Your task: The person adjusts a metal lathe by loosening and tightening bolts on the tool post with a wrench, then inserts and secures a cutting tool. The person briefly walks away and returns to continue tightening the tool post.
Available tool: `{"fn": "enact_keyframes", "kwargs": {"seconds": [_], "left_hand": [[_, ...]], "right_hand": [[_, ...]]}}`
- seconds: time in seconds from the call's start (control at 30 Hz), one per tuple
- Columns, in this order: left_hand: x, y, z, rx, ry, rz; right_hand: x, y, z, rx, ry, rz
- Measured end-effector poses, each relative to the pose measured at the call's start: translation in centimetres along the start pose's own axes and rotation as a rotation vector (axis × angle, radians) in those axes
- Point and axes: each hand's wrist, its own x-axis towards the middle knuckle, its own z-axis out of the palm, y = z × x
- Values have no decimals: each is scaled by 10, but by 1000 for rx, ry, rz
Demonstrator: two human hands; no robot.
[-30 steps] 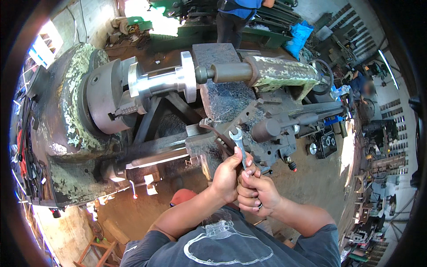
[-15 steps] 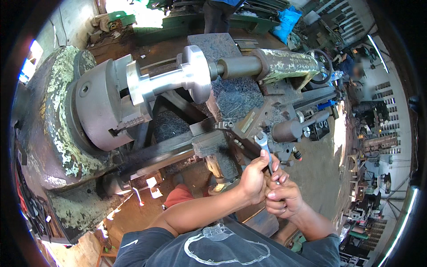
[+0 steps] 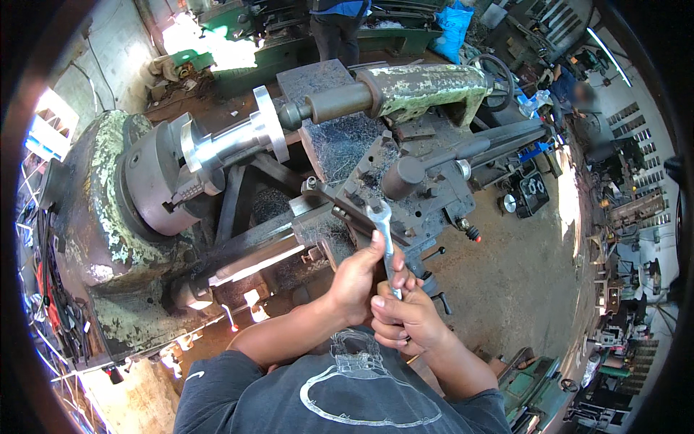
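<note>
A silver open-ended wrench (image 3: 384, 230) points up and away from my chest, its jaw end in front of the lathe's tool post. My left hand (image 3: 356, 284) closes on its shank, the thumb lying along it. Around the lower end, my right hand (image 3: 410, 317) is curled, and the two hands touch. Some fingers are hidden behind the handle. Beyond them, a shiny flanged metal workpiece (image 3: 235, 135) sits between the lathe chuck (image 3: 154, 177) and the tailstock (image 3: 426, 87). The tool post with its lever (image 3: 405, 177) stands closest to the wrench jaw.
Metal shavings (image 3: 340, 148) cover the bed behind the carriage. A red-tipped handle (image 3: 473, 234) sticks out from the carriage's right side. At the far side, a person (image 3: 336, 32) stands by a green machine; another person (image 3: 567, 90) is at the right. A blue sack (image 3: 453, 32) leans nearby.
My view has shifted, so the lathe and hands appear elsewhere in the picture. The wrench stays in both hands, more of its shank now showing, and its jaw remains near the tool post.
</note>
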Motion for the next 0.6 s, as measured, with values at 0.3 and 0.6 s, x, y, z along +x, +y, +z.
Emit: {"fn": "enact_keyframes", "kwargs": {"seconds": [0.3,0.6], "left_hand": [[10,-9,-21,-4,54,14],[7,19,-30,95,98,-92]], "right_hand": [[14,10,-31,48,-54,-21],[39,27,-8,67,10,-103]]}}
